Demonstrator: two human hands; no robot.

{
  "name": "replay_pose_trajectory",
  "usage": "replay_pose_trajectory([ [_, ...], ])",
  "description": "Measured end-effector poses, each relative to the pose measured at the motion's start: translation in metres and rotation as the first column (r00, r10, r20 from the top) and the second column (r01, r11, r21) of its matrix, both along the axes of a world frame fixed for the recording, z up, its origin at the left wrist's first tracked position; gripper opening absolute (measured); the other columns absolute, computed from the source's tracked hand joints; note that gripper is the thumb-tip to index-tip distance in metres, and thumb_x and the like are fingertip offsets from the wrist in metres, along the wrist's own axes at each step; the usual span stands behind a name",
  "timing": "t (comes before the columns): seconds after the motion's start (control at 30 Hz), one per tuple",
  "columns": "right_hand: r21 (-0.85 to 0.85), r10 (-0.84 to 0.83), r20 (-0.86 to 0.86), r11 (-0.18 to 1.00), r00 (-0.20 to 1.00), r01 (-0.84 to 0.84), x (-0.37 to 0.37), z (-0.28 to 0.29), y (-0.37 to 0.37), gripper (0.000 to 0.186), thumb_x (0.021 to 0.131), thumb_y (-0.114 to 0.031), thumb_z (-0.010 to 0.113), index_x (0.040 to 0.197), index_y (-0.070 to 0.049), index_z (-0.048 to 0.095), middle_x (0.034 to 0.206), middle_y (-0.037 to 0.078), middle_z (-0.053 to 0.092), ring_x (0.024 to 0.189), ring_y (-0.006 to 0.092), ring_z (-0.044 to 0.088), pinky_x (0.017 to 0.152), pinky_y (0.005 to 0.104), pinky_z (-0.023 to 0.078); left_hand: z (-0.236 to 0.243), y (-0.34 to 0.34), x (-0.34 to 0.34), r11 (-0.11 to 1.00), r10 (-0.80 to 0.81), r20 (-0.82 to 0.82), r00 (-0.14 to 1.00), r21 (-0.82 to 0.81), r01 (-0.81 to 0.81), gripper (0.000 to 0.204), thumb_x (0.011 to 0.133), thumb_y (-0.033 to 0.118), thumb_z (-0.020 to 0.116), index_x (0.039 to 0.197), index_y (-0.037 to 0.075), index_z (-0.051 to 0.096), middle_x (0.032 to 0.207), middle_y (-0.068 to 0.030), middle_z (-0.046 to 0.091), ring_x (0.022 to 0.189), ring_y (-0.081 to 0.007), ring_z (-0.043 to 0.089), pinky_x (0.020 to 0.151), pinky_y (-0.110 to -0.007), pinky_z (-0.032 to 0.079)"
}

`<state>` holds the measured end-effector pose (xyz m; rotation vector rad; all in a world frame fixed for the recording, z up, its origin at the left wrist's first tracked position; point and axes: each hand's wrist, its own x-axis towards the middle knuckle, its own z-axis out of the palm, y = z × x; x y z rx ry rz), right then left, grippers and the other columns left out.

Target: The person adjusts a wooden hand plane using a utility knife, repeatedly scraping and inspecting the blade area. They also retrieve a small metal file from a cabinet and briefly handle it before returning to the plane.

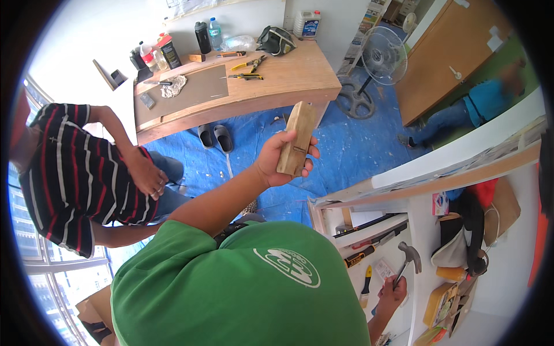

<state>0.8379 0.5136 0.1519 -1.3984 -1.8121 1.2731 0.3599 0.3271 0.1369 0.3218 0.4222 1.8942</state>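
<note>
My left hand (pixel 276 163) is raised over the blue floor sheet (pixel 352 144) and grips a light wooden block (pixel 298 134) by its lower half; the block stands nearly upright. My right hand (pixel 392 297) is low on the right, closed around the handle of a claw hammer (pixel 408 257) whose steel head points up. The hammer is in front of a white cabinet panel (pixel 415 230). My green shirt (pixel 242 288) fills the lower middle of the view.
A person in a striped shirt (pixel 69 173) sits close on the left, and another in blue (pixel 467 109) is on the floor at the far right. A wooden desk (pixel 277 81) carries pliers, a cutter and bottles. A floor fan (pixel 378 60), sandals (pixel 214 136) and a yellow-handled tool (pixel 366 284) are nearby.
</note>
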Motion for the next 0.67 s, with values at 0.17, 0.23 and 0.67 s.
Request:
replay_pose_trajectory([
  [0.17,0.225,-0.080,-0.221,0.966,0.972,0.131,-0.033,-0.016,-0.002,0.020,0.094,-0.019,0.076,0.095,-0.003,0.065,0.067,-0.003,0.052,0.052,0.0056,0.041,0.049,0.0236,0.031,0.010,-0.001,-0.008,0.980,-0.085,0.084,0.993,0.185,0.068,0.062,0.097,0.054,0.058,0.130,0.001,0.057,0.105,-0.0160,0.067,0.081,-0.0297,0.071,0.068,-0.041,0.060],
  [0.23,0.253,-0.015,-0.178,0.966,0.984,0.060,-0.042,-0.011,0.003,0.024,0.093,-0.022,0.079,0.089,-0.002,0.065,0.064,-0.004,0.051,0.053,0.0059,0.041,0.052,0.0243,0.030,0.016,-0.003,-0.010,0.958,-0.111,0.052,0.992,0.273,0.093,0.065,0.098,0.055,0.058,0.134,0.000,0.054,0.105,-0.0145,0.063,0.082,-0.0293,0.069,0.067,-0.041,0.060],
  [0.67,0.250,0.096,-0.215,0.967,0.972,-0.040,-0.071,-0.003,0.009,0.043,0.090,-0.037,0.083,0.085,0.002,0.066,0.062,-0.004,0.049,0.057,0.0071,0.040,0.055,0.0264,0.030,0.047,-0.018,0.006,0.910,-0.085,-0.026,0.996,0.406,0.088,0.068,0.096,0.052,0.065,0.140,0.004,0.046,0.100,-0.0074,0.056,0.076,-0.0235,0.061,0.067,-0.040,0.053],
])
